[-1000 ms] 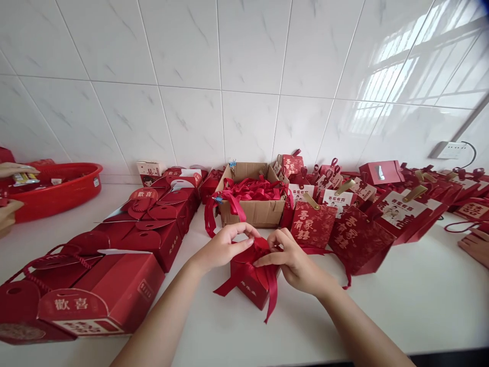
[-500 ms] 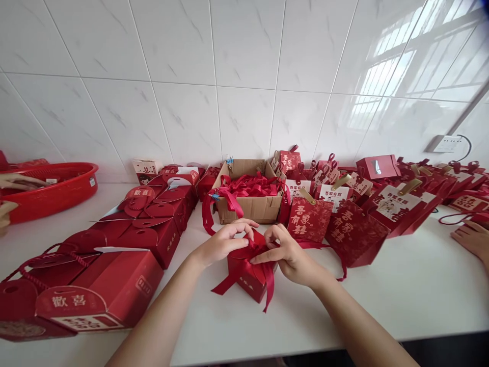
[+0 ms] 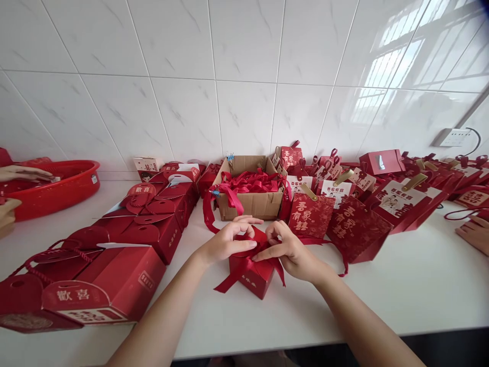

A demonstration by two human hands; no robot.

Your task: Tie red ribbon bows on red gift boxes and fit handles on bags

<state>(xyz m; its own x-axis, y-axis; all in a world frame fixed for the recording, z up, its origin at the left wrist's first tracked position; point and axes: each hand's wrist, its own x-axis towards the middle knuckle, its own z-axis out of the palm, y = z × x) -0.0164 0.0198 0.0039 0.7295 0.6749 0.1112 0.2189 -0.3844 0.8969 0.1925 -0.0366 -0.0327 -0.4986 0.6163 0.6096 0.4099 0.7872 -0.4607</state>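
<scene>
A small red gift box (image 3: 260, 282) stands on the white table in front of me. Red ribbon (image 3: 234, 276) lies over its top, one tail hanging off the front left and another off the right. My left hand (image 3: 229, 242) pinches the ribbon at the middle of the lid, thumb and index finger close together. From the other side my right hand (image 3: 288, 252) has its thumb and fingers closed on the same ribbon. The fingers partly hide the knot or loop between them.
A cardboard box (image 3: 250, 204) full of red ribbons is just behind. Red handled boxes (image 3: 110, 275) line the left, red gift bags (image 3: 311, 216) the right. Other people's hands (image 3: 28, 173) reach into a red basin (image 3: 57, 199) at far left; another hand (image 3: 473, 234) rests at far right.
My hands stay on the ribbon with barely any finger movement. The right ribbon tail has swung outward to the right. At far left, another person's hand has moved within the basin.
</scene>
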